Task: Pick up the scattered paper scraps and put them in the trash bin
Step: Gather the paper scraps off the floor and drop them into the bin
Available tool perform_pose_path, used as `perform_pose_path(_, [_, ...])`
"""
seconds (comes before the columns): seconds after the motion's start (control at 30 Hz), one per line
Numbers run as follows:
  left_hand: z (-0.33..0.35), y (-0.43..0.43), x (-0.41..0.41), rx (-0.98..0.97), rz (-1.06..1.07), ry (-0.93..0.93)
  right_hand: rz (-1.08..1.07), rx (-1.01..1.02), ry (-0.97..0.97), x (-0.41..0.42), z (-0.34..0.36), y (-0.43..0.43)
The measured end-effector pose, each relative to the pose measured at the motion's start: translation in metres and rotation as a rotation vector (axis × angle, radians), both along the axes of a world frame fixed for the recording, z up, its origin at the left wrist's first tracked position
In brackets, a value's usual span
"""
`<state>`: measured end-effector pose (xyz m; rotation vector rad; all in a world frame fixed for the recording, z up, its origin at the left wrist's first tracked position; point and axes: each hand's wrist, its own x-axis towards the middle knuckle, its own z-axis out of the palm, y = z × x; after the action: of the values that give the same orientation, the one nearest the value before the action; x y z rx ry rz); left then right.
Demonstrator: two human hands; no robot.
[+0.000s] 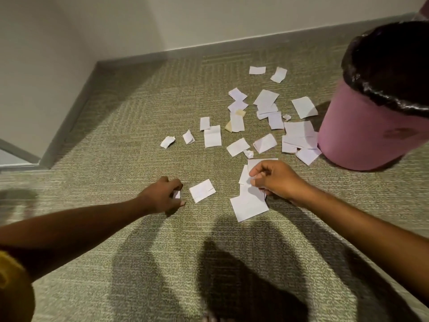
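Several white paper scraps (267,119) lie scattered on the carpet, most of them left of a pink trash bin (362,135) lined with a black bag. My left hand (162,196) is low on the carpet with its fingers curled round a small scrap (177,194). Just right of it lies a loose flat scrap (202,190). My right hand (275,180) pinches a bunch of scraps (249,201) that overlap and hang down to the floor.
A white wall with a grey baseboard (232,46) runs along the back and turns a corner at the left. Olive carpet (116,126) spreads to the left and toward me. Shadows of my arms fall on the near carpet.
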<state>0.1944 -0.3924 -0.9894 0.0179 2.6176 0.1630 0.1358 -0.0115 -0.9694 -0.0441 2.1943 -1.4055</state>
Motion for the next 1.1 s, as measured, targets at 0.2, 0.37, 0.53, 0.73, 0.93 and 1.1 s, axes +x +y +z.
perform_pose_path(0.2, [-0.014,0.003,-0.009,0.111,0.055,0.069,0.123,0.169,0.141,0.012,-0.020,0.002])
perform_pose_path(0.37, [-0.007,0.000,-0.012,0.192,0.225,0.006,0.466,0.497,0.426,0.027,-0.023,-0.005])
perform_pose_path(0.53, [0.008,0.005,-0.018,0.275,0.352,-0.045,0.691,0.653,0.628,0.040,-0.035,-0.001])
perform_pose_path(0.73, [0.025,0.028,-0.033,0.439,0.392,-0.047,0.767,0.772,0.828,0.049,-0.036,-0.001])
perform_pose_path(0.93, [0.024,0.054,-0.047,0.531,0.324,-0.058,0.731,0.738,0.859,0.056,-0.030,0.002])
perform_pose_path(1.1, [0.003,0.070,-0.038,0.436,0.243,-0.020,0.588,0.625,0.672,0.049,-0.020,0.009])
